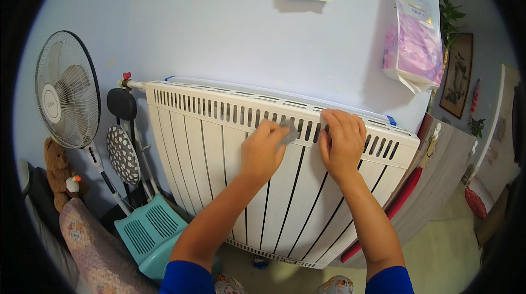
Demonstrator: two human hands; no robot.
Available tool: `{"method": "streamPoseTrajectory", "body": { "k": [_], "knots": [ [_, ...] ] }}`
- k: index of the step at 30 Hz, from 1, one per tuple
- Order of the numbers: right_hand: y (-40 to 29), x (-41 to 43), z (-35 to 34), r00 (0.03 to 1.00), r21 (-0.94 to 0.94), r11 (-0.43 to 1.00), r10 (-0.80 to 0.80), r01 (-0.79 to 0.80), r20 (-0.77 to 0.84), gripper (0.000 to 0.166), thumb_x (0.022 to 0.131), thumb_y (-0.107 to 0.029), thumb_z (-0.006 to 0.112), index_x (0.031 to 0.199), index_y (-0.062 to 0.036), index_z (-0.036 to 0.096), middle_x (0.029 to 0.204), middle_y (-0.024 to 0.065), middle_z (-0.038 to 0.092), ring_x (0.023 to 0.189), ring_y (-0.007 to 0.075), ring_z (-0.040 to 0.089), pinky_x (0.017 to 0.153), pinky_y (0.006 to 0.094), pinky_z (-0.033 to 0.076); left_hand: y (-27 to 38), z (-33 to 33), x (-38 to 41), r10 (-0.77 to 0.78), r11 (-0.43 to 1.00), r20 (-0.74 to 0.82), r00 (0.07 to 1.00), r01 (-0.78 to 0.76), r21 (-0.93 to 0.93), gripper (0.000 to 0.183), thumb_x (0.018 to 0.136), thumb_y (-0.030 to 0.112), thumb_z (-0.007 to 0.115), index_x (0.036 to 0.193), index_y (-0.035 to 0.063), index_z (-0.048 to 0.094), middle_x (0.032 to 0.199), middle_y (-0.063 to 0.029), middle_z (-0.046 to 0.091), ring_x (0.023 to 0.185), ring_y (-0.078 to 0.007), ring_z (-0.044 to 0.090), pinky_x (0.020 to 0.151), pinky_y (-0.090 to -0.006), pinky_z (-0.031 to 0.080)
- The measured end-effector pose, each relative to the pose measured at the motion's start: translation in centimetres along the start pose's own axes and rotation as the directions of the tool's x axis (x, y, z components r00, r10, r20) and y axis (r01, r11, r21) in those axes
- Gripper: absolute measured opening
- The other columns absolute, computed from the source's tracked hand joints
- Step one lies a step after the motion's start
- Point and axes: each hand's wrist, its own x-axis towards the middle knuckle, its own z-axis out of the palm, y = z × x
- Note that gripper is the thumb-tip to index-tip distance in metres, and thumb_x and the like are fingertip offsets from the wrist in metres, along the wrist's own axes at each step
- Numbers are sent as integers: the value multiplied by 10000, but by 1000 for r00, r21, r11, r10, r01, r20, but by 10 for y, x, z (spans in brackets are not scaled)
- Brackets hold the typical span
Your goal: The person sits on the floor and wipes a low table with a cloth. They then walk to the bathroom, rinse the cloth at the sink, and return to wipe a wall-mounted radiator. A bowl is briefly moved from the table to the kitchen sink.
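Note:
A white slatted radiator [236,129] stands against the pale blue wall before me. My left hand [265,146] is closed on a small grey cloth [289,133], which lies against the row of slots near the radiator's top edge. To its right, my right hand [343,142] rests on the top edge, fingers over the rim and thumb in front, with no loose thing seen in it. The palm side of each hand is hidden.
At the left stand a floor fan [68,88], folded chairs with a patterned seat [123,154], and a turquoise plastic stool [156,224]. A tissue pack [415,39] hangs at the upper right. A wooden cabinet [444,170] stands right of the radiator.

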Motion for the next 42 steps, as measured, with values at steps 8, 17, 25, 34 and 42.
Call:
{"method": "streamPoseTrajectory", "body": {
  "k": [8, 17, 25, 34, 42],
  "knots": [
    [9, -2, -4, 1000, 85, 996, -13, 13, -3, 425, 695, 36, 549, 1111, -37, 593, 1098, 112, 621, 1051, 277, 570, 979, 433, 375, 15, 17, 12, -4, 992, -131, 991, -12, -123, 401, 649, -58, 672, 1022, 88, 660, 926, -54, 567, 747, -246, 598, 609, -334, 487],
    [19, -2, -11, 999, 84, 996, 7, -10, 38, 460, 677, 35, 500, 1116, -61, 598, 1060, 130, 625, 994, 315, 571, 940, 422, 395, 22, 15, -6, 1, 973, -122, 993, -29, -228, 402, 633, -110, 633, 996, 61, 667, 932, -81, 582, 839, -241, 605, 687, -304, 505],
    [-8, 6, -6, 1000, 126, 992, 15, -18, 22, 406, 697, 50, 526, 1085, -42, 608, 1089, 129, 624, 999, 313, 573, 952, 441, 387, -18, -4, -57, -39, 995, 25, 999, 41, -86, 305, 670, -80, 592, 900, 105, 671, 956, -46, 603, 890, -230, 601, 730, -334, 501],
    [-98, 51, 102, 959, 76, 971, -235, 225, 160, 536, 699, -83, 651, 1218, -29, 531, 1262, 127, 539, 1172, 273, 504, 1018, 435, 350, -166, -104, 19, -163, 983, -518, 840, 180, -17, 410, 718, -115, 506, 1085, 10, 637, 1109, -144, 568, 1046, -277, 556, 890, -330, 454],
    [-108, 51, 106, 953, -5, 975, -214, 220, 217, 578, 690, -115, 679, 1239, -33, 519, 1224, 107, 552, 1103, 254, 530, 943, 396, 384, -189, -98, -36, -39, 991, -332, 942, 80, 110, 409, 683, -126, 533, 1047, 11, 659, 1088, -153, 596, 1019, -317, 572, 880, -350, 462]
  ]
}}
